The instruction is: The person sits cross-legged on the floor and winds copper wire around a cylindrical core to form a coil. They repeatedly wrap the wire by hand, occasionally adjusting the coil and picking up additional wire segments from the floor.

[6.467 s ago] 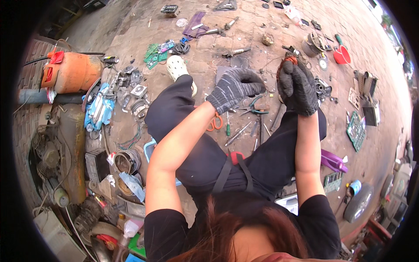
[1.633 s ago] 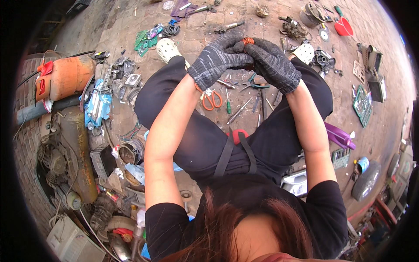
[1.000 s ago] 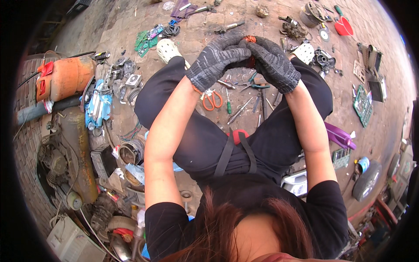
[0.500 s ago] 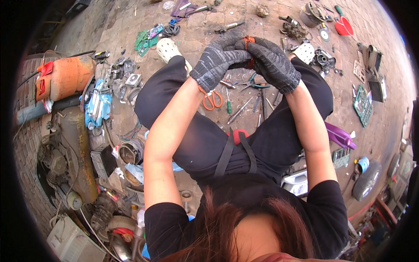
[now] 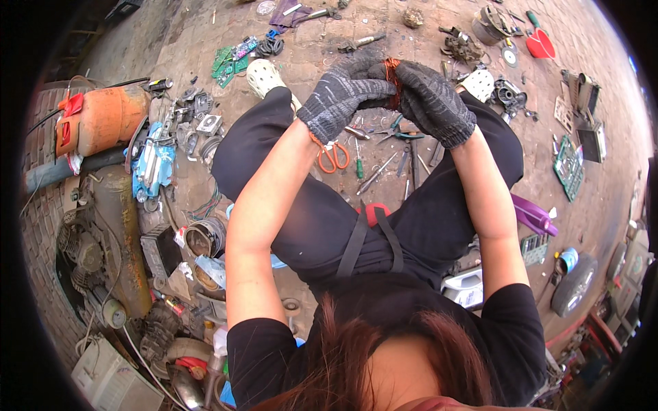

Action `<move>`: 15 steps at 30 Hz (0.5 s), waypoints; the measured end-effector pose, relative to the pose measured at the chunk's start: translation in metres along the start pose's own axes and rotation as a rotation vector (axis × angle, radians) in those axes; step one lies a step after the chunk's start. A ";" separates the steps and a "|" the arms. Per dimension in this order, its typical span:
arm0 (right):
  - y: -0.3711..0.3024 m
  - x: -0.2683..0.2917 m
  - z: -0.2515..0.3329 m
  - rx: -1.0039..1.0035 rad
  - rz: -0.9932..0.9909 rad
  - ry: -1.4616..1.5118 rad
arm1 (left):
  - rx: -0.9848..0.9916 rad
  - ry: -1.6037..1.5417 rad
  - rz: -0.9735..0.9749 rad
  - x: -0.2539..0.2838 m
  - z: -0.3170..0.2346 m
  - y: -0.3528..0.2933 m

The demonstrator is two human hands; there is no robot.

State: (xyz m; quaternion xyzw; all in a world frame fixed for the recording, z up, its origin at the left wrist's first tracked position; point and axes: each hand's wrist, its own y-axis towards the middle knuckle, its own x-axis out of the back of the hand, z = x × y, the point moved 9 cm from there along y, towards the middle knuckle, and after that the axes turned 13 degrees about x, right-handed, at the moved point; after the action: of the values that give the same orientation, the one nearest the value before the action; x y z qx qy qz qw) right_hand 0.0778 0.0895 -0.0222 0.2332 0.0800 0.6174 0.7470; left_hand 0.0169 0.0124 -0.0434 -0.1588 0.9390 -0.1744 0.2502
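Observation:
Both hands wear dark grey knitted gloves and meet in front of my knees. My left hand and my right hand are closed around a bundle of copper-coloured wire, which shows in the narrow gap between them. Most of the bundle is hidden by the gloves. Below the hands, on the ground between my legs, lie orange-handled scissors, a green-handled screwdriver, pliers and a hammer.
An orange gas cylinder lies at the left near scrap motor parts. Green circuit boards are ahead on the left, another circuit board on the right. Farther off sit a red scoop and a metal pot. A tyre lies lower right.
My right hand has shifted slightly to the right, away from the left. The gap between the gloves is wider, and more of the copper-coloured wire shows.

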 end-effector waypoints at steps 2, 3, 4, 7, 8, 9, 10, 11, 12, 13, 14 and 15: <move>-0.004 -0.003 -0.013 -0.177 -0.046 0.162 | 0.007 0.002 -0.012 0.002 0.001 0.001; -0.006 -0.003 -0.016 -0.202 -0.049 0.152 | 0.010 0.003 -0.019 0.003 0.002 0.001; -0.008 -0.004 -0.019 -0.251 -0.074 0.211 | 0.005 0.003 -0.007 0.003 0.002 0.002; -0.015 -0.014 -0.024 -0.448 -0.205 0.523 | -0.004 0.011 0.017 0.003 0.003 0.001; -0.015 -0.016 -0.022 -0.449 -0.207 0.541 | -0.003 0.019 0.022 0.001 0.001 0.000; -0.014 -0.017 -0.021 -0.451 -0.208 0.558 | -0.003 0.027 0.027 0.000 0.000 -0.001; -0.014 -0.018 -0.021 -0.452 -0.209 0.575 | -0.007 0.033 0.020 0.001 0.001 0.000; -0.013 -0.019 -0.021 -0.439 -0.225 0.595 | -0.012 0.040 0.012 0.003 0.002 0.002; -0.013 -0.020 -0.022 -0.426 -0.242 0.613 | -0.017 0.048 0.004 0.004 0.003 0.003; -0.012 -0.020 -0.022 -0.413 -0.258 0.632 | -0.018 0.039 -0.004 0.004 0.003 0.004; -0.011 -0.019 -0.020 -0.387 -0.247 0.606 | -0.019 0.030 -0.012 0.004 0.004 0.004; -0.008 -0.018 -0.017 -0.361 -0.236 0.579 | -0.020 0.021 -0.019 0.005 0.003 0.004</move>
State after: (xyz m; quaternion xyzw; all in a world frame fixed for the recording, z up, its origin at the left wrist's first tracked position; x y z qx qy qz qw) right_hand 0.0741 0.0755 -0.0443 -0.0981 0.2043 0.5716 0.7886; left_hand 0.0140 0.0136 -0.0499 -0.1683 0.9418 -0.1690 0.2370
